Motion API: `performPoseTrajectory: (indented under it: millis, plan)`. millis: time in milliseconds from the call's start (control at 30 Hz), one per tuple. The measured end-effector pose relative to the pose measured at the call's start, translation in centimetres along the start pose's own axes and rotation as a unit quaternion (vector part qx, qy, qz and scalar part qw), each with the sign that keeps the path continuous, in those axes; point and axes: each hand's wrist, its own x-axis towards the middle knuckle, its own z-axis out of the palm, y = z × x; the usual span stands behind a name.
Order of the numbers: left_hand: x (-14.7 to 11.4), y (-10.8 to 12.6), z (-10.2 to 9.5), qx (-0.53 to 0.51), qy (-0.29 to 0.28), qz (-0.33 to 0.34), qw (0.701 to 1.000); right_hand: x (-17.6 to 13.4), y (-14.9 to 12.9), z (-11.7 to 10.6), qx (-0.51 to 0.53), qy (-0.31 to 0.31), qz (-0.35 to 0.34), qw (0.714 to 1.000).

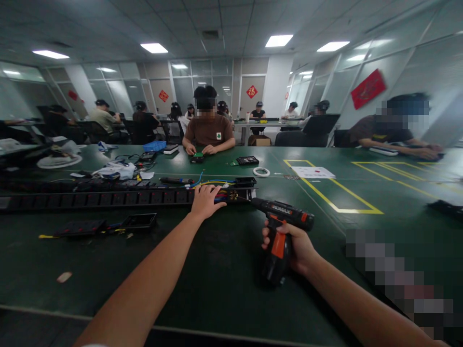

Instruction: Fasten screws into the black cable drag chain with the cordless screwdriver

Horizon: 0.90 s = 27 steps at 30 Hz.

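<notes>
A long black power strip with a row of sockets lies across the green table. My left hand grips it near its right end, fingers over the top and thumb spread to the right. Coloured wires show in the open section beside that hand, next to a brass-coloured part. My right hand is closed around the handle of a black and orange cordless drill. The drill points left, its bit reaching the strip's right end; whether the tip touches anything is too small to tell.
Nearer me lie a loose socket module and a black frame. Behind the strip are a screwdriver, a white tape roll, a blue basket and a paper sheet. A co-worker sits opposite.
</notes>
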Motion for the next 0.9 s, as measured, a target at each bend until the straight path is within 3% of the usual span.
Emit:
performPoseTrajectory:
  millis: [200,400,700,900]
  plan:
    - [-0.2,0.1,-0.3,-0.013,0.003,-0.014,1.0,1.5,-1.9,1.2,-0.102,-0.089,-0.08,0.988]
    - [-0.2,0.0,-0.1,-0.028,0.003,-0.041,0.999,3.3,-2.9,2.4,-0.237,-0.073,-0.149,0.957]
    - [-0.5,0.2,-0.4,-0.029,0.008,-0.042,0.999,2.4,-2.0,2.6,-0.188,-0.073,-0.158,0.967]
    - [-1.2,-0.5,-1.3,-0.013,-0.008,-0.103,0.995,2.1,-1.9,2.2,-0.189,-0.108,-0.137,0.966]
